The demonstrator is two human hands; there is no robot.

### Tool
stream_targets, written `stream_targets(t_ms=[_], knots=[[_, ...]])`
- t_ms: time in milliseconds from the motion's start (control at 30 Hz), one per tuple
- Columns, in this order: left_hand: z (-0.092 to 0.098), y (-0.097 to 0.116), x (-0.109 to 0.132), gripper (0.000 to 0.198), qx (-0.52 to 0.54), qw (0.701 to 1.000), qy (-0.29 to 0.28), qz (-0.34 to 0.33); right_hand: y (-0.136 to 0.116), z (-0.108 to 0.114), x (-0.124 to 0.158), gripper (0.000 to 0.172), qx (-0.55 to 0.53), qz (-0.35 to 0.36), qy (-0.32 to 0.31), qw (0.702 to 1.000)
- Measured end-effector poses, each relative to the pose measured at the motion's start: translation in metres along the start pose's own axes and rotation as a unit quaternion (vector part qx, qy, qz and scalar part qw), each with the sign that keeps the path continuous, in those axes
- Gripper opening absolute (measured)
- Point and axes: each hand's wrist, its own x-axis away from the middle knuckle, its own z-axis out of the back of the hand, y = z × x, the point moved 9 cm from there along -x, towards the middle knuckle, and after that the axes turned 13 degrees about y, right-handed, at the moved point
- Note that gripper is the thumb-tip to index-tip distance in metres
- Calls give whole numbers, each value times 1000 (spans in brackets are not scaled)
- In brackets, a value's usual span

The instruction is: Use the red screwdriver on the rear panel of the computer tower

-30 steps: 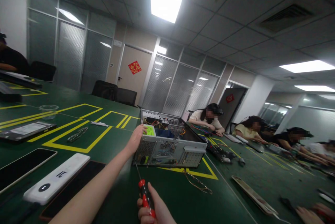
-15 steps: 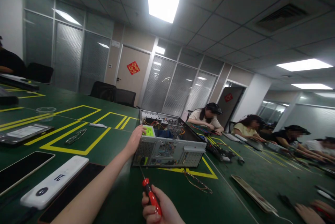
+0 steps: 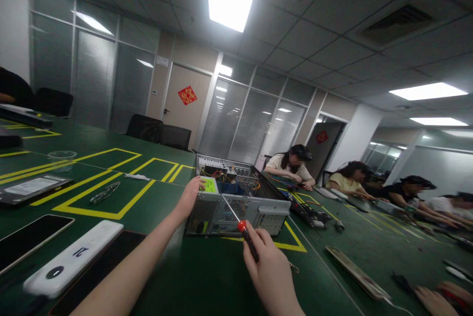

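Red-handled screwdriver (image 3: 242,228): raised since the earlier frame, tip near upper edge of computer case (image 3: 251,206); right hand (image 3: 271,268) closed round handle, shaft slanting up-left. Case: beyond right hand; left hand (image 3: 189,199) nearer, touching yellow-labelled power supply (image 3: 210,185), grip unclear.

Read the dark figures 21 on the white, rounded, oblong plastic device (image 3: 74,260), or 12 if turned about. Saw gold Chinese characters on the red diamond-shaped sign (image 3: 187,95) on the beige door (image 3: 189,129), too blurred to read. Found likewise illegible the smaller red diamond (image 3: 321,137) on the dark door (image 3: 330,133) and the bright yellow-green label (image 3: 210,185) at the open grey metal computer case's (image 3: 254,203) corner.
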Motion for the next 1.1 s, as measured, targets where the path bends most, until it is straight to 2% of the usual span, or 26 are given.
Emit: stream_targets(t_ms=[67,167,267,433,667,900,1100], knots=[[1,0,0,40,3,1000,3,2,-1,5,2,48,62,15,3,998],[2,2,0,40,4,1000,2,3,-2,7,6,48,93,13,-8,996],[2,3,0,41,9,1000,1,-1,-2,1,7,46,81,-4,-27,996],[1,2,0,43,7,1000,2,1,3,-9,2,43,37,-25,-27,999],[0,2,1,45,2,1000,-3,4,4,-17,2,43,52,-34,-47,997],[-2,-3,1,45,-1,1000,2,3,-5,-15,5,45,159,-3,-86,983],[0,-3,1,43,-7,1000,-5,10,-9,-10,6,42,173,26,-63,983]])
